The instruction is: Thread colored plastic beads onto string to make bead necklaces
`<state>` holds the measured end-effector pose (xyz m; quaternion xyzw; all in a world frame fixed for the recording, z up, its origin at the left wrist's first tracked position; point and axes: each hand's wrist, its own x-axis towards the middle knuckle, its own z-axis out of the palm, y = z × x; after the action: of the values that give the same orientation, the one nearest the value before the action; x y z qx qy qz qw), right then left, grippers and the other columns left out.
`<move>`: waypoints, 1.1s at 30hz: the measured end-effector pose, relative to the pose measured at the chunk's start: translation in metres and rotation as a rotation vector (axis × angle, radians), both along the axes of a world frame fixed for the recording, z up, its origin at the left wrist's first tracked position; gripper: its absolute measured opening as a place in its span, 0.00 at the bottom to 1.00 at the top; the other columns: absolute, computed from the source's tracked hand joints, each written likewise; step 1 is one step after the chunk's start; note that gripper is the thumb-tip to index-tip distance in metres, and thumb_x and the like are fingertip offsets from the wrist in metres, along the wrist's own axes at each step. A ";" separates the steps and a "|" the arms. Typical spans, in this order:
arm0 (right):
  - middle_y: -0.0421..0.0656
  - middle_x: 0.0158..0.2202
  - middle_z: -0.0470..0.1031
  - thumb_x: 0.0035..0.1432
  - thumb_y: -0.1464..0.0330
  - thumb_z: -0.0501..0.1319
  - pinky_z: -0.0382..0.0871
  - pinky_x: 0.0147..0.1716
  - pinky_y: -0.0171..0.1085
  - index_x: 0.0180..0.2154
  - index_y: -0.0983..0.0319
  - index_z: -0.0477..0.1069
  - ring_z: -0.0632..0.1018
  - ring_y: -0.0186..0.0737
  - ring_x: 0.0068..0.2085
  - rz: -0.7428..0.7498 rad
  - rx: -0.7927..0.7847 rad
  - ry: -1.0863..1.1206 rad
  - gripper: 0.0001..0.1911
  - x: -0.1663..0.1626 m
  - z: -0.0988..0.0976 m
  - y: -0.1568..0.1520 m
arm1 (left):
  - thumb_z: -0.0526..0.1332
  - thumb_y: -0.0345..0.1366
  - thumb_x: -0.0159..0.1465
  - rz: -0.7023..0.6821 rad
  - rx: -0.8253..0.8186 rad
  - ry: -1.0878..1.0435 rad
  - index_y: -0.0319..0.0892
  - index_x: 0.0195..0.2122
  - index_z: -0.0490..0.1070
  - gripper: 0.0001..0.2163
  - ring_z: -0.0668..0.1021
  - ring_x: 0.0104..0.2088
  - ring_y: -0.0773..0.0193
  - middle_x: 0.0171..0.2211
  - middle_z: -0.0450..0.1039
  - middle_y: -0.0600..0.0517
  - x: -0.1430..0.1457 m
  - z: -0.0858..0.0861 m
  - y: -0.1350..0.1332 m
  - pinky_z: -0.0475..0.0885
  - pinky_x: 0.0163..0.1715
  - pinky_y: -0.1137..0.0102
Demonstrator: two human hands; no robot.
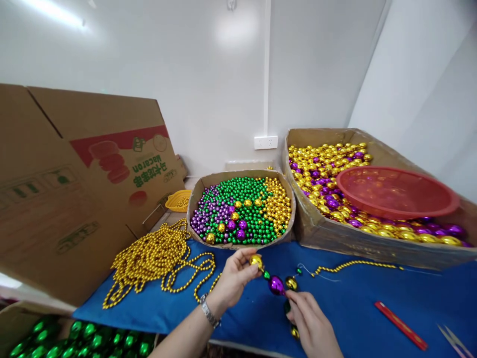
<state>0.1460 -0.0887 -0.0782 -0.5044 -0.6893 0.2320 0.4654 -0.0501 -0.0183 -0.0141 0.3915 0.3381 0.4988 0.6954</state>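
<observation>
My left hand (235, 278), with a metal watch band at the wrist, pinches a large shiny gold bead (256, 261) between thumb and fingers. A small green bead (267, 274) and a large purple bead (276, 285) follow it in a line. My right hand (311, 318) has its fingers closed on the bead strand beside the purple bead; its exact grip is partly hidden. Another gold bead (291, 283) and a small green bead (299, 271) lie just beyond, near a loose thread end. More of the strand hangs below my right fingers, with a gold bead (294, 332) showing.
A carton of small beads (257, 199) stands ahead. At right, a larger carton (335, 231) holds gold and purple beads under a red basin (398, 191). Gold bead chains (156, 253) lie left on the blue cloth (357, 308); a red-handled tool (400, 325) and scissors (452, 340) lie right.
</observation>
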 end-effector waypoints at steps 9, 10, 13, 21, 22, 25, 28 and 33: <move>0.42 0.34 0.77 0.58 0.55 0.55 0.74 0.30 0.29 0.42 0.59 0.69 0.79 0.37 0.31 -0.174 -0.250 0.168 0.17 -0.004 -0.016 0.000 | 0.71 0.34 0.51 0.065 -0.032 -0.029 0.38 0.40 0.71 0.17 0.76 0.36 0.64 0.36 0.73 0.49 -0.001 0.001 -0.001 0.72 0.39 0.68; 0.42 0.34 0.77 0.58 0.55 0.56 0.74 0.30 0.30 0.42 0.59 0.69 0.79 0.37 0.31 -0.183 -0.253 0.179 0.17 -0.004 -0.018 -0.001 | 0.71 0.33 0.50 0.081 -0.009 -0.010 0.38 0.40 0.71 0.17 0.76 0.35 0.65 0.36 0.73 0.49 -0.001 0.002 -0.002 0.72 0.38 0.69; 0.43 0.33 0.76 0.57 0.54 0.56 0.74 0.28 0.30 0.42 0.59 0.68 0.78 0.38 0.31 -0.175 -0.294 0.242 0.18 -0.005 -0.024 -0.002 | 0.71 0.33 0.50 0.069 0.017 0.004 0.39 0.40 0.71 0.17 0.76 0.35 0.65 0.36 0.73 0.50 -0.001 0.004 -0.003 0.72 0.37 0.69; 0.41 0.32 0.75 0.50 0.51 0.63 0.73 0.30 0.34 0.38 0.59 0.67 0.78 0.39 0.31 -0.113 -0.433 0.569 0.20 -0.013 -0.025 0.002 | 0.69 0.35 0.52 -0.086 0.177 0.127 0.40 0.46 0.70 0.20 0.75 0.39 0.62 0.41 0.73 0.47 0.002 0.004 -0.010 0.70 0.41 0.67; 0.40 0.31 0.74 0.49 0.51 0.64 0.73 0.29 0.33 0.37 0.59 0.67 0.77 0.38 0.29 -0.104 -0.440 0.633 0.20 -0.014 -0.023 0.004 | 0.68 0.37 0.55 -0.117 0.214 0.171 0.41 0.48 0.69 0.20 0.75 0.41 0.60 0.42 0.73 0.46 -0.001 0.006 -0.008 0.70 0.42 0.66; 0.37 0.27 0.73 0.47 0.53 0.66 0.70 0.25 0.31 0.36 0.59 0.67 0.75 0.34 0.25 -0.107 -0.449 0.783 0.20 -0.017 -0.018 0.007 | 0.58 0.40 0.63 -0.027 0.440 0.535 0.42 0.50 0.68 0.16 0.74 0.43 0.57 0.45 0.72 0.44 -0.019 0.016 0.012 0.69 0.44 0.62; 0.36 0.26 0.72 0.46 0.55 0.68 0.68 0.23 0.30 0.36 0.59 0.67 0.74 0.33 0.24 -0.116 -0.443 0.850 0.20 -0.016 -0.014 0.008 | 0.52 0.34 0.66 0.190 0.701 1.257 0.41 0.47 0.70 0.12 0.71 0.46 0.55 0.44 0.72 0.44 -0.042 0.021 0.045 0.65 0.47 0.59; 0.37 0.26 0.72 0.46 0.56 0.68 0.68 0.24 0.31 0.35 0.60 0.68 0.74 0.33 0.24 -0.121 -0.442 0.850 0.19 -0.015 -0.013 0.007 | 0.52 0.24 0.61 0.094 0.711 1.773 0.38 0.31 0.73 0.10 0.70 0.41 0.52 0.32 0.71 0.42 -0.058 0.015 0.087 0.66 0.39 0.61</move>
<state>0.1312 -0.0816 -0.0914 -0.4909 -0.3415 0.5312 0.6002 -0.1083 0.0691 0.0007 0.8011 0.5860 0.1216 0.0058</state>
